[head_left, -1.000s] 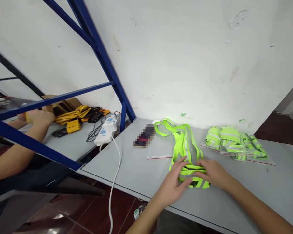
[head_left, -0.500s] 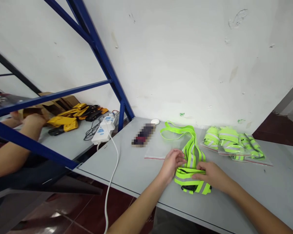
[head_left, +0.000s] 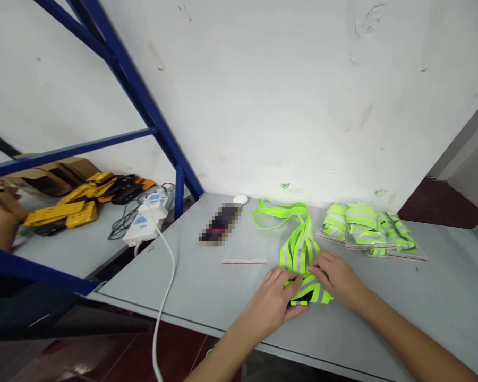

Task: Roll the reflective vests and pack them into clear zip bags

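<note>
A neon yellow-green reflective strap harness (head_left: 300, 246) with grey stripes lies partly folded on the grey table. Its far end forms a loose loop towards the wall, and its near end is bunched with a black part showing. My left hand (head_left: 269, 297) grips the left side of the bunched end, thumb below and fingers above. From the right, my right hand (head_left: 338, 273) pinches the straps just above the fold. A clear zip bag (head_left: 245, 249) with a red seal line lies flat, left of the harness.
Several bagged neon straps (head_left: 360, 225) lie at the right by the wall. A blurred dark object (head_left: 220, 224) and a white round item (head_left: 240, 199) sit behind. Left are a blue metal frame (head_left: 135, 95), a power strip (head_left: 145, 223), yellow-black items (head_left: 79, 204) and another person's arm (head_left: 0, 223).
My left hand has come down onto the bunched near end and closed on it. My right hand has shifted slightly up along the fold. The view has turned a little right.
</note>
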A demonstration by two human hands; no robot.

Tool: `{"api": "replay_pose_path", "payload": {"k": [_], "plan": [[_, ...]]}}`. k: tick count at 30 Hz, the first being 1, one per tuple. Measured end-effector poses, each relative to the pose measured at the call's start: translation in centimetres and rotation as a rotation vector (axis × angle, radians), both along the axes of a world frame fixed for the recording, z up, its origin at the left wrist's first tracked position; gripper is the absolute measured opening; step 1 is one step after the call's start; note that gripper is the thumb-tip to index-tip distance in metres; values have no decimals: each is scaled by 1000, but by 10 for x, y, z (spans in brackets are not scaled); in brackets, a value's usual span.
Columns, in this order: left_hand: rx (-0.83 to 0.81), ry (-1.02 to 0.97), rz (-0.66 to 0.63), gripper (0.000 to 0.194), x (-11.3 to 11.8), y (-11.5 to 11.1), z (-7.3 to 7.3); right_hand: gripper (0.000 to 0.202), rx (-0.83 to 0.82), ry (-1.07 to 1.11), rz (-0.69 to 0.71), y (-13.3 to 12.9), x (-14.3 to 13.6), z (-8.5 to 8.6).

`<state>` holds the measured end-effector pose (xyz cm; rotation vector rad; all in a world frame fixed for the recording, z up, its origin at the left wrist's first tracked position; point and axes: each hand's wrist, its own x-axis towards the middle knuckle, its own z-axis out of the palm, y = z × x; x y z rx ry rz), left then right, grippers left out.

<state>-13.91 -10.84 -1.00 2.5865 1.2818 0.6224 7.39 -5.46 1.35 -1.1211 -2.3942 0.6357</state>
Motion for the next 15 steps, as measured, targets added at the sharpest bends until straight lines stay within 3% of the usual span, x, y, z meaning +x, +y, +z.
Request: {"api": "replay_pose_path", "payload": {"k": [4,6,9,12,15], "plan": [[-84,-140,70,25,1,18,3,36,-38,31,99,-6,14,4],[-187,-176,137,32,3,28,7,47,-42,-2,45,-8,16,-1],[-298,-199,313,33,10,39,7,39,-95,-82,-121,-4,10,-12],[-109,-157,427,24,23,39,1,41,-144,-184,-230,4,2,-19],[132,3,341,28,34,31,-3,42,-182,-192,-262,9,1,-21]]}}
